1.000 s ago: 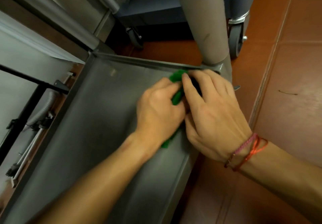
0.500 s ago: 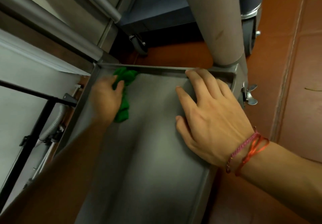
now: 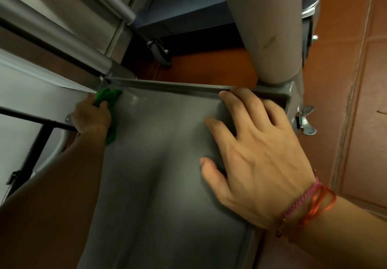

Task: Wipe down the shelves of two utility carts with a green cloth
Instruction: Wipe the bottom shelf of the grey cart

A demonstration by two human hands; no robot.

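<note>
1. Nearest, the right wrist carries 2 thin cord bracelets [image 3: 307, 210], 1 a pink braid and 1 an orange loop.
2. The right hand [image 3: 257, 159] lies palm down, its fingers [image 3: 236, 109] straight and spread wide, holding nothing.
3. Under those fingers is the shelf [image 3: 157, 174], a shallow tray of dull grey metal, smooth, with a raised lip and rounded corners.
4. Across the shelf from the right fingers, the left hand [image 3: 91, 118], slightly blurred, curls fingers and thumb round the green cloth [image 3: 109, 98]. The cloth is soft and crumpled, bunched into the shelf's far left corner, with a tail showing below the hand.
5. The right fingertips touch the far rim [image 3: 167, 86], a narrow folded edge.
6. Just beyond them rises a thick round post [image 3: 261, 27], matte beige-grey and scuffed. A shiny wing nut [image 3: 305, 120] sits beside the little finger.
7. Beyond the left fingers run 2 satin metal tubes [image 3: 62, 36].
8. Farthest, a grey caster [image 3: 160, 54] stands on glossy red-brown floor tiles [image 3: 356, 101].
</note>
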